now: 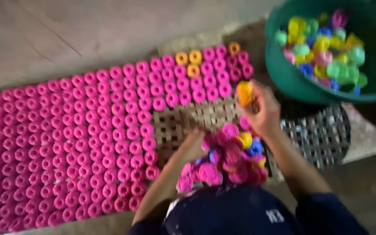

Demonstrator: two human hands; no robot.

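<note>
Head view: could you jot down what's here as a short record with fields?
Left hand: reaching into the loose heap of spools, mostly pink
Right hand: grip shut on an orange spool
Mat: woven, largely covered by upright pink spools in rows
Odd ones: a few orange spools in the rows
Basin: green, holds mixed-colour spools

Glossy plastic spools (109, 143), woven wooden mat (183, 124), smooth green plastic basin (279, 74).
</note>
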